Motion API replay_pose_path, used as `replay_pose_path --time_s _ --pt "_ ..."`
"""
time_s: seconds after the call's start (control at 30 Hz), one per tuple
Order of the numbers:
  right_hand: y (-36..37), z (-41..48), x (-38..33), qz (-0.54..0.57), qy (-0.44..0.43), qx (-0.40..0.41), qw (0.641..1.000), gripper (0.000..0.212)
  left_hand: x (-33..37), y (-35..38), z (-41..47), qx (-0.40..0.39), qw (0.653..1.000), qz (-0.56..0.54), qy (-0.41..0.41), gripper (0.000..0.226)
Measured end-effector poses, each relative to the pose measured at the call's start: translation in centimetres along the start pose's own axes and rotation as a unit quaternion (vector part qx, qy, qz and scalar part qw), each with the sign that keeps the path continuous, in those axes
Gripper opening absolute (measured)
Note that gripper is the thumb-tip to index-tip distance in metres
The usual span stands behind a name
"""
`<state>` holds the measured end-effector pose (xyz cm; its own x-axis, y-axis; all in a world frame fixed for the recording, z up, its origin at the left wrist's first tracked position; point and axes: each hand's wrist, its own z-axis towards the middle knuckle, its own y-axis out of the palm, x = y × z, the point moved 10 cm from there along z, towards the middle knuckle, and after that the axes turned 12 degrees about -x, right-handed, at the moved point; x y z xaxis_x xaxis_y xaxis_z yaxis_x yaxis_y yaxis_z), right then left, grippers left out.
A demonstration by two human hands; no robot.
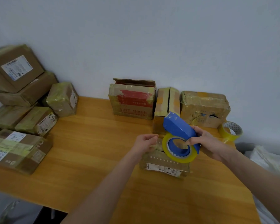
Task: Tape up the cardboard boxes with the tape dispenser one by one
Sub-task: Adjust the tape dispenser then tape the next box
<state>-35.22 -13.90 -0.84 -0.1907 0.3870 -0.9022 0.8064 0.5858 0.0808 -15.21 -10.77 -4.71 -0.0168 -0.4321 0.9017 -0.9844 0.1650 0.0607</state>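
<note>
Near the right edge of the wooden table (90,151), a small cardboard box (165,165) sits under both hands. The right hand (205,141) grips a blue tape dispenser (178,126) just above the box, with its long axis slanting from far-left to near-right. The left hand (145,143) rests at the box top with its fingers curled. Whether they pinch anything is too blurred to tell.

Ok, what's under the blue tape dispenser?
A small cardboard box on the table. The tape dispenser and right hand cover most of its top, so its seam is hidden.
</note>
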Motion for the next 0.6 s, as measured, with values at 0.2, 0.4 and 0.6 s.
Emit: replay_pose_path --time_s 0.2,0.4,0.6 --pt "0.3 -0.4 -1.3 0.046 -0.044 -0.014 0.998 0.08 3.0 1.9 -0.5 -0.042 0.997 -0.015 0.061 0.027" --pt "1.0 -0.8 -1.1 0.131 -0.056 -0.093 0.985 0.1 6.3 2.5 -0.7 -0.072 0.992 -0.018 0.107 0.038" --pt "1.1 -1.1 -0.9 0.138 -0.041 -0.113 0.983 0.097 6.5 4.0 -1.3 -0.116 0.987 0.037 0.109 0.047"
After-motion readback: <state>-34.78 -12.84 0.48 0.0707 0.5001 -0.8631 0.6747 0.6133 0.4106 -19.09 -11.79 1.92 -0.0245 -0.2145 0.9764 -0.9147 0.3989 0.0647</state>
